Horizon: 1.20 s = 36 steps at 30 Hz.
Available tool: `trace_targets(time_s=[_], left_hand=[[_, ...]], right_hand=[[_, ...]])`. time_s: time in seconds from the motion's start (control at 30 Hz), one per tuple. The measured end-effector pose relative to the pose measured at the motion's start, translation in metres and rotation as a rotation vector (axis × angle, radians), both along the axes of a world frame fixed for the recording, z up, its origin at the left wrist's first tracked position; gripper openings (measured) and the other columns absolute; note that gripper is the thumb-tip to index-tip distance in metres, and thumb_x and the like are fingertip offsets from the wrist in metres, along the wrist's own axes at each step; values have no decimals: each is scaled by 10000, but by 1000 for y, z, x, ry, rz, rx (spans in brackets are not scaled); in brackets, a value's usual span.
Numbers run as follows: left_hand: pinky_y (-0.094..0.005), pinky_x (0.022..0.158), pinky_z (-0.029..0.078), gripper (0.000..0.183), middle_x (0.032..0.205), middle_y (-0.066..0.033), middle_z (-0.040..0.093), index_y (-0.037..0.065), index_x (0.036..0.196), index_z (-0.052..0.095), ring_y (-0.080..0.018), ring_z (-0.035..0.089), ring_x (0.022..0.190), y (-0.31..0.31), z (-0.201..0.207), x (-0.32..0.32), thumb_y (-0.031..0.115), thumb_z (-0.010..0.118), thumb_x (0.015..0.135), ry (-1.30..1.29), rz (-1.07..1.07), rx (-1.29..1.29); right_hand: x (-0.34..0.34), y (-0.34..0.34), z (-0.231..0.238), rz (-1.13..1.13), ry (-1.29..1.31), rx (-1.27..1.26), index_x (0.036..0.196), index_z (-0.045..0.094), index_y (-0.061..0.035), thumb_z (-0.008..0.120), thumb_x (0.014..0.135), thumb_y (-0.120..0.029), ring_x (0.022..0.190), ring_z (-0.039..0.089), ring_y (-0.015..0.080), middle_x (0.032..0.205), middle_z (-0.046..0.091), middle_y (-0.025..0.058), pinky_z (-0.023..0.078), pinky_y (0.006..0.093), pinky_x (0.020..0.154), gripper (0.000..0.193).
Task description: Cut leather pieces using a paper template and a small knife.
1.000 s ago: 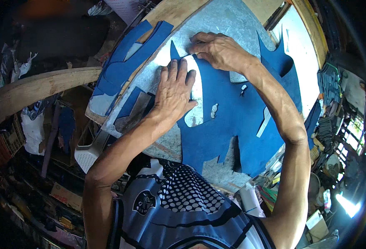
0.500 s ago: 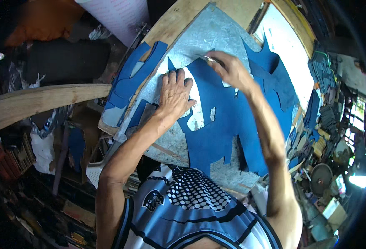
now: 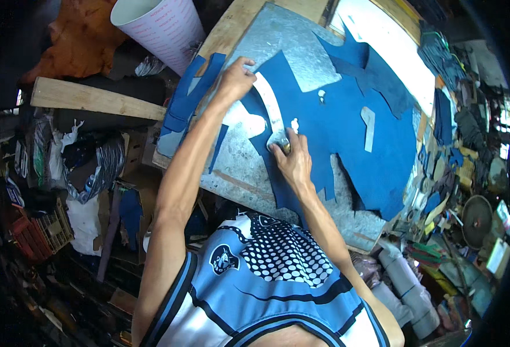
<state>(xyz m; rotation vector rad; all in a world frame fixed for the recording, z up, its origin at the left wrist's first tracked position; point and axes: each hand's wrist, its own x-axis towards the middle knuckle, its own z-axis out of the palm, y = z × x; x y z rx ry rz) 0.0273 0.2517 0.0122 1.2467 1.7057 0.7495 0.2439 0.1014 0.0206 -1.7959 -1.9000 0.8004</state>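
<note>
A large sheet of blue leather-like material (image 3: pixel 347 168) with jagged cut edges lies on the grey metal-topped board. Across its left part rests a pale curved template (image 3: pixel 272 107). My left hand (image 3: pixel 237 80) is at the template's upper end, its fingers curled in; what they pinch, if anything, is hidden. Near the lower end is my right hand (image 3: pixel 294 159), closed around a small knife (image 3: pixel 286 148) of which only a shiny bit shows between the fingers. A small grey angled template (image 3: pixel 368 128) lies farther right on the sheet.
Blue offcut strips (image 3: pixel 194 95) lie along the board's left edge. A white roll (image 3: pixel 159 29) with red print stands at the far left. A wooden plank (image 3: pixel 96 97) juts out left. Grey rolls (image 3: pixel 408 289) and piled scraps are at the right.
My left hand has lifted off the template's middle and moved to its upper end. My right hand has come down from the sheet's far edge to the template's lower end.
</note>
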Motion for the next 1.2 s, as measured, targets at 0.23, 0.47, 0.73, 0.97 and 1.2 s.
trace_targets(time_s=[0.23, 0.47, 0.73, 0.97, 1.2], left_hand=[[-284, 798, 545, 417, 1105, -112, 652, 2, 1301, 557, -176, 644, 954, -22, 21, 2, 162, 660, 930, -553, 44, 156], [-452, 907, 508, 454, 1138, -252, 678, 1, 1157, 678, -393, 649, 1061, -29, -13, 11, 344, 725, 864, 651, -80, 153], [-426, 779, 537, 323, 888, -174, 727, 13, 997, 712, -309, 708, 862, -15, -11, -8, 301, 728, 852, 398, -95, 257], [-239, 666, 562, 209, 894, -72, 699, -20, 1055, 605, -108, 664, 749, -52, 71, -27, 137, 684, 942, -417, 4, 375], [-255, 733, 579, 294, 939, -57, 701, -49, 1188, 633, -108, 674, 804, -65, 166, -84, 122, 668, 951, -248, -134, 412]], right_hand=[[31, 16, -12, -127, 497, -284, 960, 670, -18, 718, 880, -186, 586, 558, 198, 660, 569, 44, 440, 332, 540, 192], [66, 21, -1, -383, 629, -405, 892, 635, -44, 681, 908, -159, 496, 481, 89, 600, 533, -6, 389, 263, 469, 125], [68, 23, -10, -373, 681, -357, 873, 605, -24, 680, 892, -180, 437, 510, 114, 597, 551, 25, 419, 284, 412, 174], [70, 20, -14, -369, 735, -356, 926, 629, -26, 663, 904, -178, 475, 508, 114, 622, 552, 19, 430, 277, 449, 158], [78, 23, -9, -384, 692, -356, 923, 642, -30, 641, 926, -182, 450, 509, 107, 583, 552, 19, 414, 272, 418, 152]])
